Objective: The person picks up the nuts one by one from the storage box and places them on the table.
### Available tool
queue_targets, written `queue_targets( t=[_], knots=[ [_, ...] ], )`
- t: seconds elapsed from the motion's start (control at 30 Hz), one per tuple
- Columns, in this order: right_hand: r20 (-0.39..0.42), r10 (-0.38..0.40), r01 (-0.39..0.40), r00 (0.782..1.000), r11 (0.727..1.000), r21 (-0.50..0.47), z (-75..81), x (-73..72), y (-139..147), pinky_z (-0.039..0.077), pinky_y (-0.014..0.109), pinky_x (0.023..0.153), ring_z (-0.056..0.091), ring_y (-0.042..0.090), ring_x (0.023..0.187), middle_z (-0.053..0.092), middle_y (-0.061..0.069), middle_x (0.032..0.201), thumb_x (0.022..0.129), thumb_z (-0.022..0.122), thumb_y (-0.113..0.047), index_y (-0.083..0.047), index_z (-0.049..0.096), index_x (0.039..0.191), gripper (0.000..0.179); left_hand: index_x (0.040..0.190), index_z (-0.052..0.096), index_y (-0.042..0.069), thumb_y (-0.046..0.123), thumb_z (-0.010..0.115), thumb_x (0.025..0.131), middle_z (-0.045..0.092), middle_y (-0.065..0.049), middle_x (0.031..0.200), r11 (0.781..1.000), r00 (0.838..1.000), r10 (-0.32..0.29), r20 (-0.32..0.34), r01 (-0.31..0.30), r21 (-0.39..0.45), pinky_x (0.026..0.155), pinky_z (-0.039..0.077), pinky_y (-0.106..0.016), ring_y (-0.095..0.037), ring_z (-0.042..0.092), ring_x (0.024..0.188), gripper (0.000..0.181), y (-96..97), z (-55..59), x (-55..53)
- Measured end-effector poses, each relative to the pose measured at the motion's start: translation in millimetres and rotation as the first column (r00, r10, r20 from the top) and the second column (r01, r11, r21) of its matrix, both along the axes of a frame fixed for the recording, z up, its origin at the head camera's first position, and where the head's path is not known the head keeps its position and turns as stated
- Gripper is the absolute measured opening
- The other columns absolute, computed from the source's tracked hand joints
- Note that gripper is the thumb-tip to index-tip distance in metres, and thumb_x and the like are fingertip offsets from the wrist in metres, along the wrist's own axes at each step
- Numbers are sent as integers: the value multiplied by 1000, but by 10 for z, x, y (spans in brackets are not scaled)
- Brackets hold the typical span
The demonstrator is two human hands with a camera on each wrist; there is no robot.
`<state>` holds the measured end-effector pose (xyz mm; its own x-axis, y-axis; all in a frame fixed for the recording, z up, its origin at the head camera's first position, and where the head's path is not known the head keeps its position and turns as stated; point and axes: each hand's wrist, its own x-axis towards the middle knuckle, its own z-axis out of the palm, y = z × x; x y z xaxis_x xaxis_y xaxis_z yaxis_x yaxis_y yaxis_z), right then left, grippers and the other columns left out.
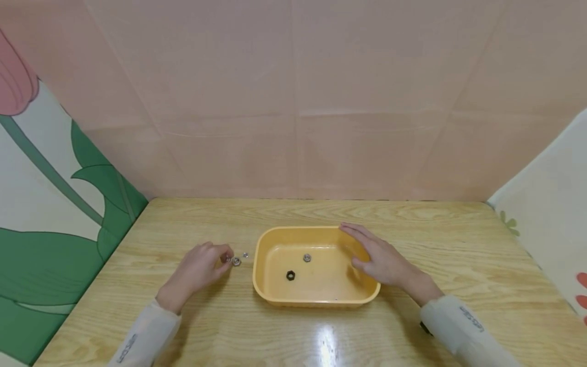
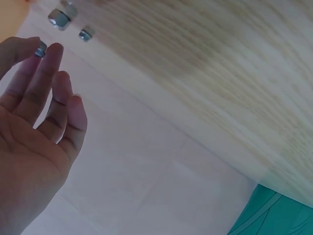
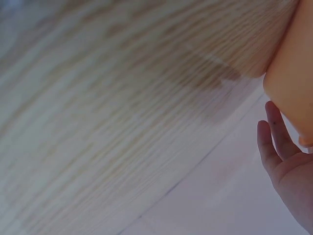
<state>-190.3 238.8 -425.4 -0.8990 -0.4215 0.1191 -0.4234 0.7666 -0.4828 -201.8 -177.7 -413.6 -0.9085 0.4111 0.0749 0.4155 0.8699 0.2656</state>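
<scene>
Between its thumb and a fingertip, my left hand pinches a small silver nut, left of a yellow plastic tray. Beside those fingertips on the tabletop lie a larger silver nut and a smaller silver nut. Inside the tray are a silver nut and a black nut. My right hand rests at the tray's right end, fingers extended along the rim and thumb over the inside. In the right wrist view its fingers lie against the tray's outer wall.
The wooden table stretches around the tray. A pinkish sheet hangs behind the table's far edge. Printed panels border the left side, with green leaves, and the right side, with small red shapes.
</scene>
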Motion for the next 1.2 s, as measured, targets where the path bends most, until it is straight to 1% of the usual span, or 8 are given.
queue_targets(
  t=[0.13,0.33,0.43,0.6,0.83,1.2],
  knots=[
    [-3,3,-3,1000,1000,1,-3,-5,5,35,66,109,36,40,144,32,8,161,86,66,-14,-17,32,155,77,95,72,15,13,75,84,70,6,83,1000,1000,11,25,-10,-12,67,49,-30,-9,56,74,12,-23,-26,6],
    [-5,5,-5,1000,1000,-1,-11,-11,11,37,67,107,37,40,143,30,6,162,86,66,-14,-19,32,155,77,96,73,14,10,74,83,69,5,82,1000,998,12,66,-11,-17,71,52,-32,-9,58,76,13,-46,-52,10],
    [1,3,-3,1000,1000,-2,-9,-11,9,36,67,107,37,40,143,30,5,162,86,66,-14,-19,31,155,78,95,73,15,9,74,83,69,5,83,1000,996,13,84,-11,-24,72,53,-33,-9,59,76,13,-52,-66,11],
    [3,5,-5,1000,1000,-4,-1,-9,2,35,67,108,36,40,144,30,7,162,86,65,-13,-17,32,155,77,94,72,16,10,75,84,69,6,83,999,993,30,112,-25,-49,72,52,-32,-8,58,76,12,-40,-82,24],
    [-1,6,-6,1000,1000,-4,5,-10,1,34,66,109,36,40,144,31,7,162,86,65,-14,-17,32,155,76,92,72,15,11,75,85,67,6,81,998,994,23,108,-17,-57,68,49,-31,-8,55,72,9,-38,-111,24],
    [-9,12,-12,1000,1000,-5,-5,-4,5,35,67,108,36,40,144,31,7,162,86,65,-14,-20,31,155,77,94,73,14,11,76,84,68,5,84,997,992,33,125,-24,-76,70,49,-31,-8,55,74,11,-32,-126,33]
  ],
)
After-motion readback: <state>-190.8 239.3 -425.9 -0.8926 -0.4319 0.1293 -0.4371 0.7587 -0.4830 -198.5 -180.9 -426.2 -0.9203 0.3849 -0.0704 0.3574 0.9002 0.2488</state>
